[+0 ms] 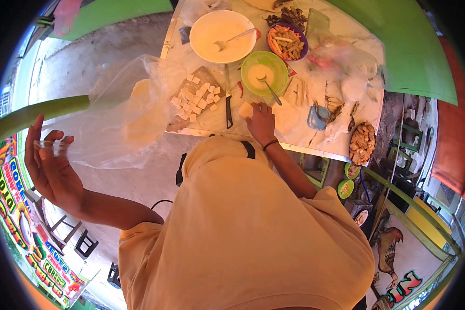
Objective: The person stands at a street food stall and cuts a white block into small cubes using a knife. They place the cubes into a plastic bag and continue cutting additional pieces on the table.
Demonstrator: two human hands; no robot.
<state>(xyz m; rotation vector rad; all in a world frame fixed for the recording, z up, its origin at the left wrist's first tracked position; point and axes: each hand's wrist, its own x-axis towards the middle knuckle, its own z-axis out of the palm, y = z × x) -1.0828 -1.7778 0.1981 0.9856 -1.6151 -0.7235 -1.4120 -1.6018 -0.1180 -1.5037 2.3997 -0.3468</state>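
Note:
Out at the left, my left hand (57, 170) is raised, its fingers closed on the edge of a clear plastic bag (95, 134). Through the film shows a round, pale yellow, flat stack (142, 113). My right hand (262, 124) rests at the table's near edge, fingers bent down on a pale flat wrapper (245, 110). Another pale sheet (287, 118) lies just right of it. Left of that hand are a black-handled knife (229, 111) and a board (178, 124) of white cubes (195, 98). Beyond it stands a green bowl (287, 77) of creamy liquid with a spoon.
A large white bowl (196, 44) with a spoon is at the back. Beside it sits a purple bowl (306, 46) of cut strips. Plastic bags (346, 62), a blue dish (318, 118) and brown fried pieces (362, 143) crowd the right side. Stools (85, 244) stand lower left.

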